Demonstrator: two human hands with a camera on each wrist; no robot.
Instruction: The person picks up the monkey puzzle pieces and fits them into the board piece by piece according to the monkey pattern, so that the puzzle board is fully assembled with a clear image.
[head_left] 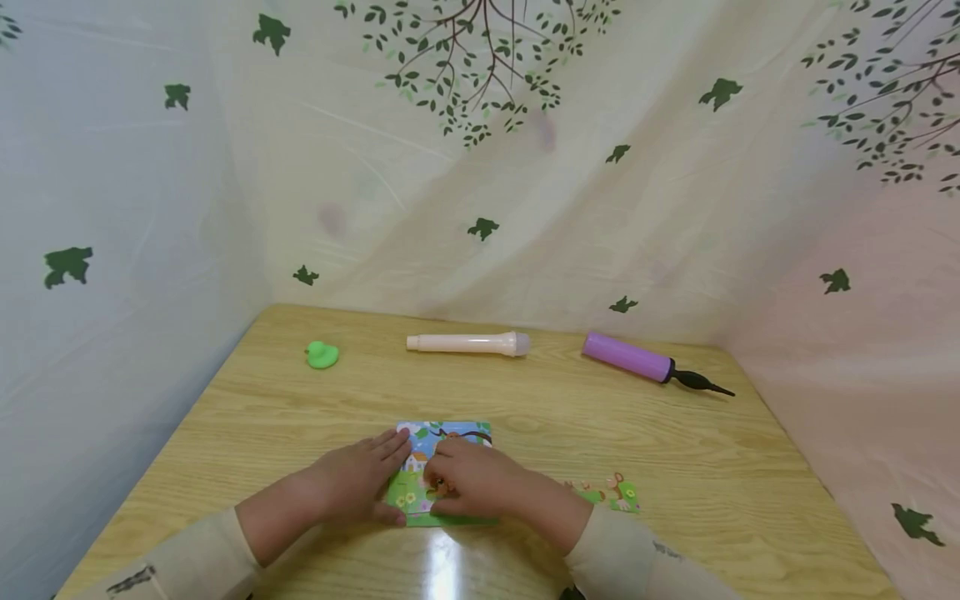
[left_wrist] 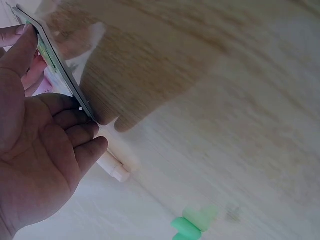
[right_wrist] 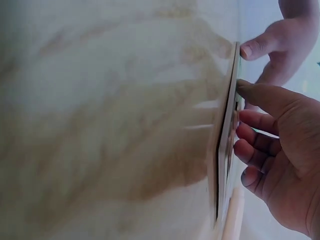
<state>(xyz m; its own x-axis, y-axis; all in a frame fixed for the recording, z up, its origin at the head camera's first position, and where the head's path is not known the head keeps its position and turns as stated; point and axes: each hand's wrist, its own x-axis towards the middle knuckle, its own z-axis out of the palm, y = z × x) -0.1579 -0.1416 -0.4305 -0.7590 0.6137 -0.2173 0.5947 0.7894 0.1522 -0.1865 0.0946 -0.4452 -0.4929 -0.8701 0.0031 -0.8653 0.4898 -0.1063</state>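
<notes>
A jigsaw puzzle board (head_left: pixel 444 427) with a blue sky, a small house and flowers lies flat near the table's front. My left hand (head_left: pixel 360 477) rests along its left edge, fingers spread and thumb at the lower left corner. My right hand (head_left: pixel 480 477) lies over its middle and right, loosely bent fingertips and thumb touching the picture; it covers much of it. In the right wrist view, the thumb (right_wrist: pixel 265 97) and fingertips meet the board's face, with no separate piece plainly held between them. Right of the board, loose puzzle pieces (head_left: pixel 624 493) lie partly behind my right forearm.
Toward the back of the wooden table (head_left: pixel 360 387) are a green toy duck (head_left: pixel 322 355), a pale microphone-shaped stick (head_left: pixel 465 343) and a purple hand pump (head_left: pixel 628 357) with a black nozzle. A curtain (head_left: pixel 480 275) printed with leaves and birds hangs behind and at both sides.
</notes>
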